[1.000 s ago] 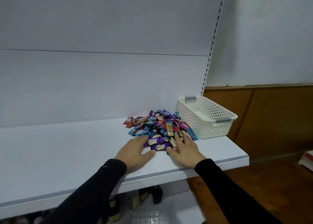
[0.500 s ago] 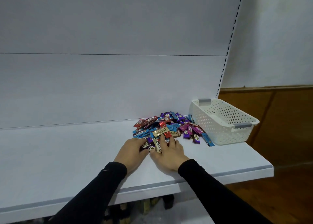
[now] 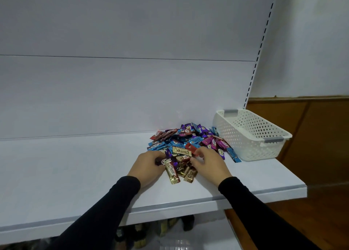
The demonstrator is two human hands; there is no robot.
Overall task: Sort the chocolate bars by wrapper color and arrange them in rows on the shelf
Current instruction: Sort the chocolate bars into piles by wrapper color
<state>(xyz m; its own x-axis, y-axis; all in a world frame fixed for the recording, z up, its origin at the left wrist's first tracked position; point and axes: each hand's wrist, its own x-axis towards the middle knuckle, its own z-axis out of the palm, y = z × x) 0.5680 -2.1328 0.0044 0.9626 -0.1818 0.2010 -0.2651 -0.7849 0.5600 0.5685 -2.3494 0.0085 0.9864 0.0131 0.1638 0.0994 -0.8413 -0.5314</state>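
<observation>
Now a small cluster of gold-wrapped chocolate bars (image 3: 180, 172) lies on the near side of the mixed heap of red, blue, purple and gold chocolate bars (image 3: 190, 142), pulled forward since a second ago, when both hands only pressed at the heap's edge. The left hand (image 3: 149, 166) curls its fingers around a dark-wrapped bar; the right hand (image 3: 208, 163) pinches at the gold ones. Sorting has begun, seemingly with gold. Heap and cluster sit on the white shelf (image 3: 75, 174), beside a white perforated plastic basket (image 3: 251, 136).

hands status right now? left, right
Left hand: fingers curled round a dark-wrapped chocolate bar.
Right hand: fingers curled in the pile of bars; a grip cannot be told.
</observation>
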